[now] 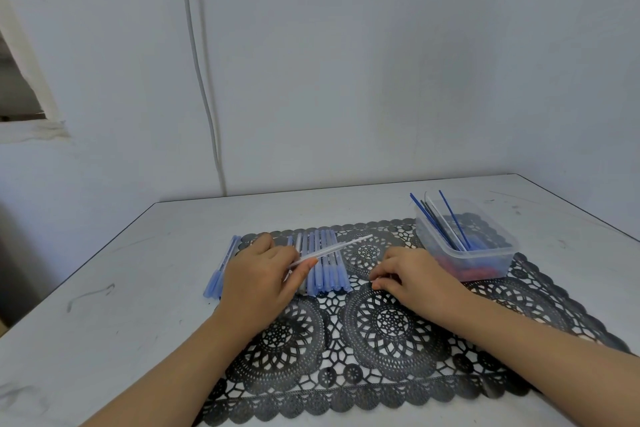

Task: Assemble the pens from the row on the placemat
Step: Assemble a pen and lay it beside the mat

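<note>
The left hand [263,274] holds a thin white tube [341,247] over the row of pens [323,263] on the placemat [381,340].
Its grip is clamped on the tube's near end — the tube slants up to the right above the pens at the mat's far left. Loose pens [221,267] lie at the mat's left edge on the bench [104,288]. The right hand [412,274] rests curled fingertips on the mat — whether its grip holds anything, I cannot tell. A clear box [502,255] of refills [446,222] sits far right.
</note>
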Tool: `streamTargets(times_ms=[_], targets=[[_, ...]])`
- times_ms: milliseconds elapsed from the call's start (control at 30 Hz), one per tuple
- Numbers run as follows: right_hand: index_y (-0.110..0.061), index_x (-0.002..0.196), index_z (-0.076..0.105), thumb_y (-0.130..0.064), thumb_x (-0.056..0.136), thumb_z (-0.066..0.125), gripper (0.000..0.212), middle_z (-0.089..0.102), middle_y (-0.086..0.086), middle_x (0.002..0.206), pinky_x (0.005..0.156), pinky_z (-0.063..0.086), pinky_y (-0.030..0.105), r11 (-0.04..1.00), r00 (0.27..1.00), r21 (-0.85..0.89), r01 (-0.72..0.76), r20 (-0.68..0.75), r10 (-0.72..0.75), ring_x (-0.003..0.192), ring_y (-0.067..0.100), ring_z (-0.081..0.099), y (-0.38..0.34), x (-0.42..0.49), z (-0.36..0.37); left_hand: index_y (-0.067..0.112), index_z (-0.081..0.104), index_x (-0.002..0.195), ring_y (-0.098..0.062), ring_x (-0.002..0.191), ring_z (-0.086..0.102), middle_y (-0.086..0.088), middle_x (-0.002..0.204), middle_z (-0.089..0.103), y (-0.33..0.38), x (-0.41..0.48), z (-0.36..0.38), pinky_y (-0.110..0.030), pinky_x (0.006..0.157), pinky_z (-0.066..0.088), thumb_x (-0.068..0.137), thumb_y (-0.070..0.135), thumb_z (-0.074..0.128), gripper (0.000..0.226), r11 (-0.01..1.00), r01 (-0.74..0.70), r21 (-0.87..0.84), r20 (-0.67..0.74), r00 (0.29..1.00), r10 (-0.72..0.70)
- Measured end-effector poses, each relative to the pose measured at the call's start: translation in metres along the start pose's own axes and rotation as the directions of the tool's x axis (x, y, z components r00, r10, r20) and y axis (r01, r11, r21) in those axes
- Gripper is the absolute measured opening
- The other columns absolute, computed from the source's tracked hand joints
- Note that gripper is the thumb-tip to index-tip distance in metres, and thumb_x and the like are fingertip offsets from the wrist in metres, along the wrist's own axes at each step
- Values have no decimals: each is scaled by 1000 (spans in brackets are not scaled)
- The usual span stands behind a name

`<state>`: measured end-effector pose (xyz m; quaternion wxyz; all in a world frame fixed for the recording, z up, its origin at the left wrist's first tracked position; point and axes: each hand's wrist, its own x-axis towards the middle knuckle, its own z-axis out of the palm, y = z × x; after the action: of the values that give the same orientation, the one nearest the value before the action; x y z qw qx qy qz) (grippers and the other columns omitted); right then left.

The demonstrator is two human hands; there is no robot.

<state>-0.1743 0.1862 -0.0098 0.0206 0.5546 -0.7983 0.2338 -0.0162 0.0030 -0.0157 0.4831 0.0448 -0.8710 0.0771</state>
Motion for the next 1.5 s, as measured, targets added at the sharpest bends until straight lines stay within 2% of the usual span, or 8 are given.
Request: streamTargets(times_ms=[433, 567, 733, 933, 1067, 1200, 1367, 1500], targets=[[-29, 125, 54, -43, 86, 53, 41, 56, -16, 89, 69, 50, 23, 998, 939, 25, 58, -341, -46, 75, -9, 47, -4, -6, -6, 19, 57, 60, -9, 58, 40, 11, 53, 44, -1, -1, 1, -20, 46, 28, 98, 50, 35, 53, 1000, -10, -15, 27, 1000, 10], [-27, 115, 61, -48, 87, 46, 38, 59, -16, 88, 69, 51, 21, 992, 921, 13, 124, -373, -110, 78, -5, 51, -6, -7, -6, 19, 59, 61, -8, 58, 40, 11, 52, 45, -1, -1, 1, -17, 48, 25, 97, 49, 38, 51, 999, -31, -27, 26, 999, 32], [-18, 97, 69, -28, 85, 59, 19, 65, -9, 85, 68, 55, 28, 989, 902, 22, 149, -412, -127, 76, 2, 57, -5, -7, -6, 19, 59, 61, -8, 58, 40, 11, 52, 44, 0, 0, 1, -18, 49, 26, 96, 49, 39, 50, 999, -41, -33, 35, 998, 42], [-23, 90, 69, -17, 83, 67, 9, 59, -19, 76, 63, 41, 8, 971, 908, 223, 83, -419, 19, 72, -8, 55, -10, -7, -13, 20, 55, 60, -9, 53, 39, 11, 51, 44, 1, 0, -1, -19, 47, 27, 96, 48, 39, 49, 998, -21, -53, 52, 998, 24], [-29, 81, 69, -17, 82, 68, 12, 66, -8, 73, 59, 44, 14, 810, 912, 585, 27, -347, 220, 65, 0, 57, -14, -5, -18, 20, 57, 62, -6, 47, 37, 11, 50, 43, 1, -1, 0, -21, 43, 31, 97, 47, 37, 49, 995, -4, -98, 65, 998, 10], [-10, 87, 66, -9, 84, 62, 5, 71, 10, 79, 52, 49, 29, 514, 911, 855, 65, -261, 319, 66, 21, 61, -21, -3, -26, 20, 59, 63, -4, 43, 38, 12, 49, 43, 1, -1, -1, -21, 40, 34, 97, 45, 39, 46, 992, -3, -123, 63, 998, 11], [-5, 94, 61, -13, 88, 57, 11, 72, 14, 82, 46, 50, 25, 282, 854, 953, 109, -235, 463, 62, 23, 65, -25, 2, -43, 20, 60, 64, -2, 39, 37, 14, 47, 42, 0, -1, -2, -19, 36, 34, 98, 46, 35, 49, 989, -4, -149, 64, 998, 14], [-10, 90, 62, -11, 92, 54, 8, 69, 11, 71, 41, 45, 22, 271, 758, 949, 163, -296, 582, 52, 19, 60, -13, 9, -55, 21, 58, 63, -2, 38, 39, 14, 46, 43, -1, -3, 0, -23, 34, 37, 98, 48, 34, 50, 989, 3, -148, 87, 996, 10]])
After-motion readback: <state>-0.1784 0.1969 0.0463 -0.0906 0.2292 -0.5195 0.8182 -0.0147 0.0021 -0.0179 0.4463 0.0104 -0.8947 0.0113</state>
